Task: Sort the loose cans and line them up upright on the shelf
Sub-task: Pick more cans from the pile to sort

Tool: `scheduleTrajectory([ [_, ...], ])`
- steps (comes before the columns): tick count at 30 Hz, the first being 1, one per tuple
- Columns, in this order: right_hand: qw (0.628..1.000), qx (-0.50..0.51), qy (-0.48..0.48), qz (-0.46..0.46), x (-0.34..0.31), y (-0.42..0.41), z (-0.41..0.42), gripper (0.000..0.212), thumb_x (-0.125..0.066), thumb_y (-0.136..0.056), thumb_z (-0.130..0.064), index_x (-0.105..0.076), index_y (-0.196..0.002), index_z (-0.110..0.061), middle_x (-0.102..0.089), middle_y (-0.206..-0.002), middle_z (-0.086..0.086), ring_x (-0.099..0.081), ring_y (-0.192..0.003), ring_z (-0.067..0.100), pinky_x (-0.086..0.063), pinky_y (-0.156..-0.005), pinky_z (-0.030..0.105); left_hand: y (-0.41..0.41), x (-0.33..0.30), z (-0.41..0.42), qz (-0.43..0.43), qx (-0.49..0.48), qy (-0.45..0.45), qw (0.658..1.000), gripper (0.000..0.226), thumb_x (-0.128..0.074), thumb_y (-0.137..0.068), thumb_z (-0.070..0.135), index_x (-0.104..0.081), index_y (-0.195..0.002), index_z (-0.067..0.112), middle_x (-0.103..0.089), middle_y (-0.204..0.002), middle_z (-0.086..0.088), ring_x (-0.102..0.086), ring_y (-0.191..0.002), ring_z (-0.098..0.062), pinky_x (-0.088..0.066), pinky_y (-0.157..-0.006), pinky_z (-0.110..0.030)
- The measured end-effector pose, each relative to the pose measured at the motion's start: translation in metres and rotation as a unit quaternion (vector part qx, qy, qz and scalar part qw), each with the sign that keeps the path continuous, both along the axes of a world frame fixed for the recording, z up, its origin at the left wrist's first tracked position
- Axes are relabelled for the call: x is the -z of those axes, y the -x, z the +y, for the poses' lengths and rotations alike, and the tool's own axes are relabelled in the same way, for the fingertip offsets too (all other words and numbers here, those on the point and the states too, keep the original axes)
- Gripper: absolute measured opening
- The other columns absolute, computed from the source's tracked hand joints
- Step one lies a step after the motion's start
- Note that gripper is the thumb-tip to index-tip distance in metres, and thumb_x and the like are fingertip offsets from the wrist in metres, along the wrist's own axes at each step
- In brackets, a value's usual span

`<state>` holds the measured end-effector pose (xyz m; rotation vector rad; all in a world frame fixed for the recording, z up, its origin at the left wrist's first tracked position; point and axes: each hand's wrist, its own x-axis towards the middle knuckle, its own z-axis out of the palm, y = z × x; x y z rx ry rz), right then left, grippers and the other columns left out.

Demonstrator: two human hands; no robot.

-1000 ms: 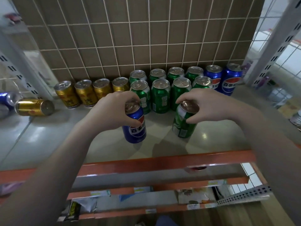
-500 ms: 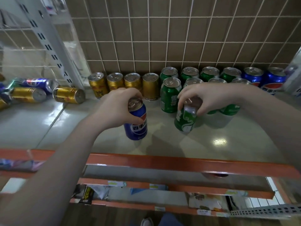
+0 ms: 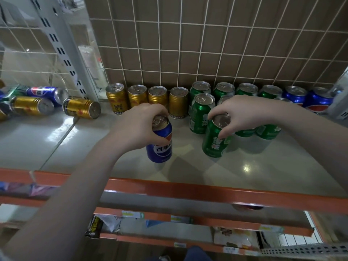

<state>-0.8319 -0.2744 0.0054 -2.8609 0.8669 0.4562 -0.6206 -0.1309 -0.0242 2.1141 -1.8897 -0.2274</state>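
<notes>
Left hand [image 3: 139,125] grasps the blue can [image 3: 159,142] by its top, upright on the shelf [image 3: 263,166]; right hand [image 3: 243,112] pinches the green can [image 3: 215,138] by its rim — tilted, apparently bound for the green row [image 3: 224,89].

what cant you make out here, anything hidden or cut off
Head view only:
- Second-row green cans: tops hidden by the right hand.
- Blue can: part of its label is covered by the left hand.
- Fallen cans at far left: cut off by the frame edge, blurred.
- Lower-shelf price tags: too small to read.

Blue can [image 3: 159,146] — green can [image 3: 214,140]
</notes>
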Motion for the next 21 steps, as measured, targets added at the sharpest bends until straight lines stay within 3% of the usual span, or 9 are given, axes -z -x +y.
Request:
scheduleTrajectory([
  [4,0.999,0.002,-0.032,-0.026,0.000,-0.002,0.001,0.059,-0.074,-0.077,-0.038,-0.048,-0.130,-0.033,-0.051,-0.120,-0.010,-0.049,-0.102,0.010,-0.045,-0.083,0.026,-0.003,0.004,0.001,0.001,0.001,-0.007,1.000,0.064,-0.080,-0.066,0.037,-0.049,-0.122,0.032,-0.052,-0.118,0.008,-0.050,-0.107,-0.014,-0.047,-0.076,-0.027],
  [8,0.999,0.023,0.039,-0.023,0.002,-0.008,0.005,0.056,-0.068,-0.076,-0.052,-0.055,-0.122,-0.023,-0.058,-0.105,-0.006,-0.053,-0.090,0.011,-0.047,-0.073,0.027,-0.005,0.004,0.002,0.001,0.002,-0.011,1.000,0.063,-0.080,-0.067,0.038,-0.048,-0.121,0.032,-0.051,-0.115,0.009,-0.048,-0.102,-0.012,-0.048,-0.075,-0.028],
  [12,0.997,0.011,0.066,-0.044,0.002,-0.013,0.005,0.047,-0.068,-0.076,-0.053,-0.063,-0.109,-0.021,-0.061,-0.095,-0.005,-0.056,-0.085,0.012,-0.050,-0.073,0.031,-0.004,0.004,0.001,-0.002,0.007,-0.011,1.000,0.062,-0.080,-0.066,0.040,-0.049,-0.119,0.033,-0.052,-0.117,0.008,-0.051,-0.106,-0.016,-0.053,-0.079,-0.037],
  [15,0.996,0.001,0.079,-0.047,0.003,-0.018,0.005,0.044,-0.068,-0.075,-0.052,-0.065,-0.104,-0.020,-0.063,-0.093,-0.002,-0.058,-0.085,0.016,-0.052,-0.075,0.037,-0.004,0.004,0.001,0.000,0.016,-0.013,1.000,0.063,-0.080,-0.066,0.039,-0.050,-0.120,0.031,-0.053,-0.118,0.007,-0.051,-0.107,-0.017,-0.052,-0.080,-0.035],
  [21,0.994,0.017,0.079,-0.071,0.006,-0.028,0.005,0.052,-0.070,-0.074,-0.050,-0.062,-0.113,-0.017,-0.064,-0.101,0.000,-0.058,-0.090,0.018,-0.052,-0.078,0.039,-0.003,0.003,0.000,0.004,0.029,-0.017,0.999,0.064,-0.080,-0.066,0.038,-0.050,-0.122,0.030,-0.053,-0.120,0.006,-0.050,-0.108,-0.016,-0.050,-0.079,-0.030],
])
